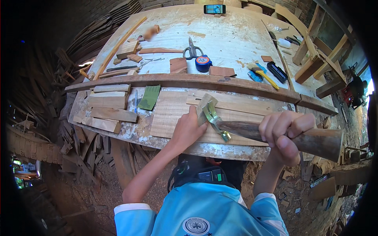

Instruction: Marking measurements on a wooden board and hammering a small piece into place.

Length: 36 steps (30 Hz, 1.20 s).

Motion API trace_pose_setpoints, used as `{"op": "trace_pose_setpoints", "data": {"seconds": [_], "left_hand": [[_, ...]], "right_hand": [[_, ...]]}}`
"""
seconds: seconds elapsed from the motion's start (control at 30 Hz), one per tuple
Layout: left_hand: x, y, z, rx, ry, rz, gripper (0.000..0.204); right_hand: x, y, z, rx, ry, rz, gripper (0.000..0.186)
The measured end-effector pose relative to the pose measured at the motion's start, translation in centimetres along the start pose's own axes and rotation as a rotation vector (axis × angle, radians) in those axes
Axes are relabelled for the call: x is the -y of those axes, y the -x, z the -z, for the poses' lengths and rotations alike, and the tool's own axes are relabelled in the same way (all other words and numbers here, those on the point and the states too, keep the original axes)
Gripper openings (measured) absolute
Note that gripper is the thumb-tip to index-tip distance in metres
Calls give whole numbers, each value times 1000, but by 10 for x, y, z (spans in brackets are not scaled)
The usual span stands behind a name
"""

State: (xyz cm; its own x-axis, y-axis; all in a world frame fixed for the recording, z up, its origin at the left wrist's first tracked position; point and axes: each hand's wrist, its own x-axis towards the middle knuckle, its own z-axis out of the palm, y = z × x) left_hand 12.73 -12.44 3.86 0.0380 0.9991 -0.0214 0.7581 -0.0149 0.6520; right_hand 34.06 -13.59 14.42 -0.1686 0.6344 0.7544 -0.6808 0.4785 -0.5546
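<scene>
My right hand [286,133] is wrapped round the thick wooden handle of a hammer-like tool [246,129]. Its shiny yellowish metal head slants over the boards, with a broad, pale, slightly blurred part at the far end. My left hand [188,129] lies on a light-brown wooden board [167,109], index finger and thumb apart, close against that pale part; its other fingers are mostly hidden. A narrower wooden strip [232,105] lies along the board, beneath the tool head.
Wood blocks [108,101], a pen [136,101] and green sandpaper [149,97] lie left. Beyond a long wooden bar [189,81] are scissors [192,51], a blue tape measure [203,63], a yellow-handled brush [264,74] and a phone [214,9]. A wooden frame [315,67] stands right.
</scene>
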Motion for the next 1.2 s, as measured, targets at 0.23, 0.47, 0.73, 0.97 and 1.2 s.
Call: {"op": "trace_pose_setpoints", "data": {"seconds": [0.23, 0.47, 0.73, 0.97, 1.2], "left_hand": [[3, -4, 3, 95, 1, 176, 48], [9, -19, 12, 198, 113, 66, 48], [5, -14, 17, 750, 460, 280, 41], [-2, -8, 30, 505, 266, 207, 41], [-2, 0, 11, 206, 400, -68, 55]], "right_hand": [[8, 7, 12, 243, 99, 64, 27], [16, 32, -7, 219, 175, 183, 24], [24, 75, 15, 139, 265, 438, 30], [33, 77, 33, 52, 170, 337, 25], [28, 50, 27, 157, 120, 261, 28]]}}
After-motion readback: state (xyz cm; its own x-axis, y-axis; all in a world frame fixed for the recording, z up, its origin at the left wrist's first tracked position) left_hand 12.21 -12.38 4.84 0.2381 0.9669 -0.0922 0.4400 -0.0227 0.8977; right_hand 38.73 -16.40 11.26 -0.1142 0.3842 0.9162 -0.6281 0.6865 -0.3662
